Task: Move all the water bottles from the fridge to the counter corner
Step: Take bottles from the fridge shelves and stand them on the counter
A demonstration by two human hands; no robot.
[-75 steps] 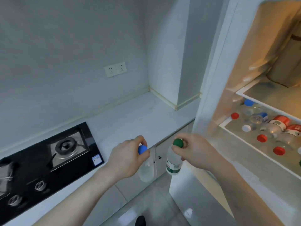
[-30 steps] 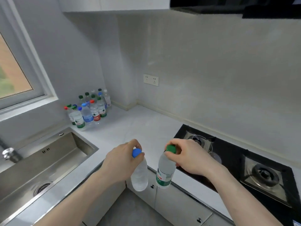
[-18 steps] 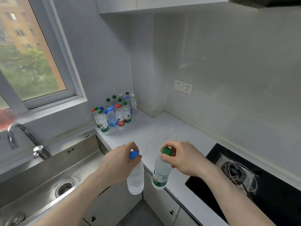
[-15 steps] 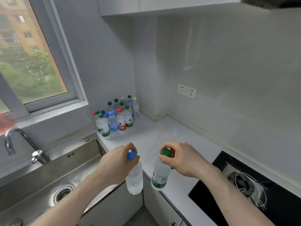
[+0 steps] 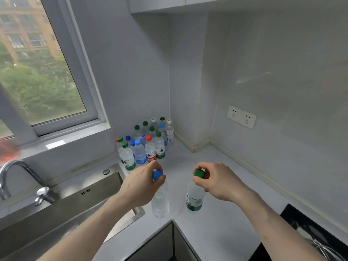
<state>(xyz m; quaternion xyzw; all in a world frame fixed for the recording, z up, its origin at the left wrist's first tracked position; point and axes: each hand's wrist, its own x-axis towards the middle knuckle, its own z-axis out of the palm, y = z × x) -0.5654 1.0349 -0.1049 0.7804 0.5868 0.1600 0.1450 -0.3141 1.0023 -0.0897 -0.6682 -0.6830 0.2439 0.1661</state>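
Two water bottles hung upright above the white counter point(image 5: 216, 230), each held by its neck. The left hand point(image 5: 140, 185) gripped the blue-capped bottle point(image 5: 160, 200) just under its cap; the right hand point(image 5: 218, 180) pinched the green-capped bottle point(image 5: 194, 197), which carried a green label. To the left lay the steel sink point(image 5: 62, 210) with its faucet point(image 5: 11, 178). Farther back, a cluster of bottles point(image 5: 145, 144) stood in the counter corner below the window point(image 5: 43, 72). A double wall socket point(image 5: 241, 116) sat on the right wall.
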